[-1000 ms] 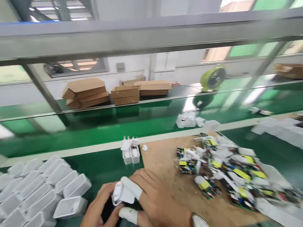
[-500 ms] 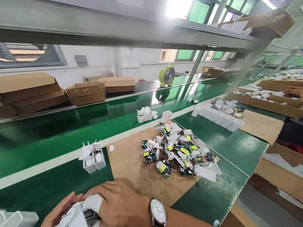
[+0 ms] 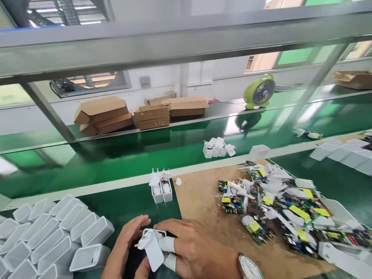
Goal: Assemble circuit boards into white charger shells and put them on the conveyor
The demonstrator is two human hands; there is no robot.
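Between my hands, at the front of the green bench, is a white charger housing (image 3: 154, 250) with a flat white flap hanging over its near side. My left hand (image 3: 123, 250) curls around its left side, with the thumb at the bottom of the flap. My right hand (image 3: 194, 246) grips the other side, with white covers on two fingertips and a wristwatch (image 3: 249, 267) on the wrist. What lies inside the housing is mostly hidden. Just beyond stand two filled charger cases (image 3: 161, 192) with prongs pointing up.
Many open white cases (image 3: 55, 240) are lined up at the left. A pile of circuit boards and white plastic parts (image 3: 279, 205) covers much of the brown board (image 3: 200, 201). Farther back are more white cases (image 3: 216, 148), a green fan (image 3: 259, 93) and cardboard boxes (image 3: 152, 116).
My view has turned left, bringing the lined-up white cases into sight. The charger housing is still between my hands and now shows more fully, with its flap facing me.
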